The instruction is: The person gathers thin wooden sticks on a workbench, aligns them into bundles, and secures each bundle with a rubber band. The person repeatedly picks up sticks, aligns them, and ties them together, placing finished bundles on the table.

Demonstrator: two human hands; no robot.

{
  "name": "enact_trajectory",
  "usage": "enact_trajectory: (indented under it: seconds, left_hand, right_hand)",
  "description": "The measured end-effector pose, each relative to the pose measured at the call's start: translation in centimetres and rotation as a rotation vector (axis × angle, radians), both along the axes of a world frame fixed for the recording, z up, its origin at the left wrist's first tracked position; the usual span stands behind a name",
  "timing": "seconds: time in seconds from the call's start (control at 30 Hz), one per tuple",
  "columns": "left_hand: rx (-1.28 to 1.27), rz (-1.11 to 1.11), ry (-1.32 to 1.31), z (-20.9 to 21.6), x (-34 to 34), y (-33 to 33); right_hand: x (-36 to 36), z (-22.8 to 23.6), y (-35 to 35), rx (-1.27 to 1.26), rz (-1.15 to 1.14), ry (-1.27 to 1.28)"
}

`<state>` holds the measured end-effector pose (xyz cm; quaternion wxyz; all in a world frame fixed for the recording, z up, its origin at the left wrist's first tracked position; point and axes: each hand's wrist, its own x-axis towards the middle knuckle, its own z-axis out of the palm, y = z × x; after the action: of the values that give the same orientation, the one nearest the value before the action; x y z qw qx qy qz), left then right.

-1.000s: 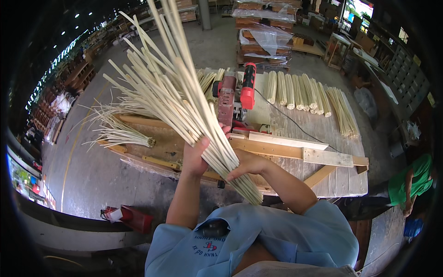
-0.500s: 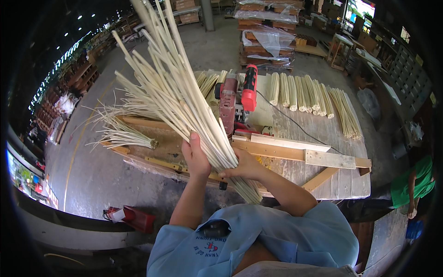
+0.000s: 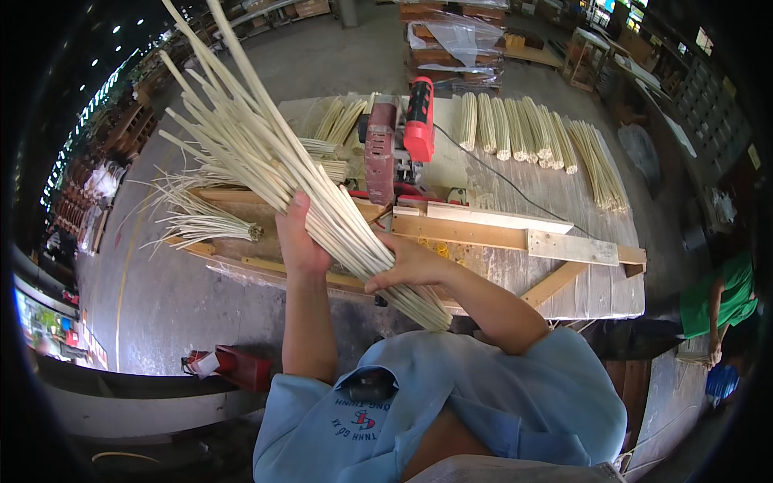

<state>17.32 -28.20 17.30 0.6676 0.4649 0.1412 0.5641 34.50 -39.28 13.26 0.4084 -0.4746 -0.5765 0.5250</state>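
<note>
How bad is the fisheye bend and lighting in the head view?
Head view: strong barrel distortion, with the workbench edges bowing and black corners at the rim; even daylight at centre, dim shed at the upper left; the bundle of pale sticks, left hand and right hand are fairly sharp.

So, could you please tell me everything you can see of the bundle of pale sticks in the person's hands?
The bundle of sticks is long, thin, cream-coloured strips, like split cane or bamboo. It slants from lower right to upper left above the workbench, fanning out loosely at the top. The left hand grips its middle; the right hand clasps it nearer the tight lower end.
</note>
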Motion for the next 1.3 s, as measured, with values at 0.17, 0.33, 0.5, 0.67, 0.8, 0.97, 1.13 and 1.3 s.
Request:
enact_trajectory:
  seconds: [0.17, 0.33, 0.5, 0.67, 0.8, 0.97, 1.13, 1.3]
  left_hand:
    - [-0.113, 0.047, -0.099, 2.6, -1.1, 0.3]
    - [0.111, 0.144, 0.066, 2.9, 2.0, -3.1]
    - [0.128, 0.2, -0.063, 3.6, 1.5, -3.7]
    - [0.242, 0.443, 0.062, 3.0, 1.2, -3.5]
    - [0.364, 0.473, 0.239, 7.3, 0.6, -3.8]
    - [0.659, 0.54, 0.456, 17.5, -3.1, -1.7]
    - [0.728, 0.611, 0.465, 22.2, -6.9, 2.0]
    - [0.349, 0.177, 0.581, 4.5, -9.1, 12.2]
  right_hand:
    - [0.6, -3.2, -3.3, 0.132, -0.154, -0.448]
    - [-2.2, -1.1, -0.9, 0.159, -0.315, -0.251]
    - [-2.9, 0.7, -0.1, 0.229, -0.356, -0.222]
    - [-4.4, 1.6, 0.8, 0.47, -0.493, -0.211]
    - [-5.0, 5.3, 3.7, 0.533, -0.377, -0.053]
    - [-6.9, 13.0, 9.0, 0.764, -0.298, -0.05]
    - [-11.2, 17.3, 13.6, 0.901, -0.292, 0.001]
    - [-12.8, 0.0, 19.7, 0.347, -0.281, 0.022]
